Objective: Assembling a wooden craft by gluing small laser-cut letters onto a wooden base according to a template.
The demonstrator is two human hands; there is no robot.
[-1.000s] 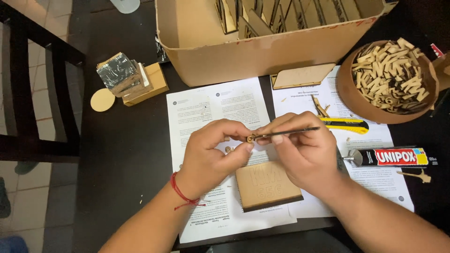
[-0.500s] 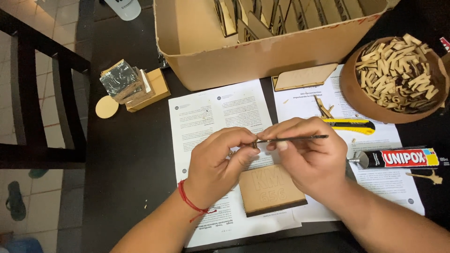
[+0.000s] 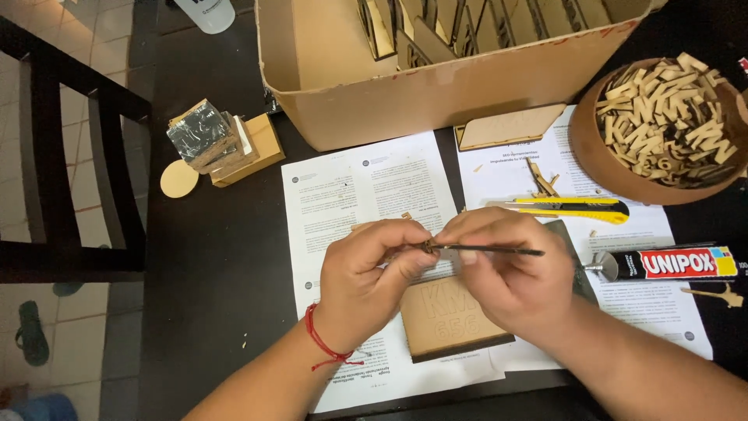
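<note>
**Two hands meet over a small wooden piece**

The left hand [image 3: 366,269], a red string around its wrist, is closed in a pinch on a tiny wooden piece [image 3: 428,246] held between thumb and fingertips. The right hand [image 3: 510,269] is closed around a thin dark stick [image 3: 499,250], which lies nearly level with its left tip touching the wooden piece. Both hands hover just above a flat wooden plaque [image 3: 448,323] with raised characters, which rests on printed paper sheets [image 3: 358,187] spread over the dark surface [image 3: 210,257].

To the right of the hands lie a yellow utility knife [image 3: 573,207] and, nearer the edge, a glue tube [image 3: 670,263] with its nozzle pointing left. Beyond these, a brown bowl [image 3: 596,160] holds a heap of small wooden cut-outs. A large cardboard box [image 3: 436,93] stands behind the papers, with wooden panels upright inside. Well to the left sit a stack of wooden blocks [image 3: 226,144] and a round wooden disc [image 3: 179,178].
</note>
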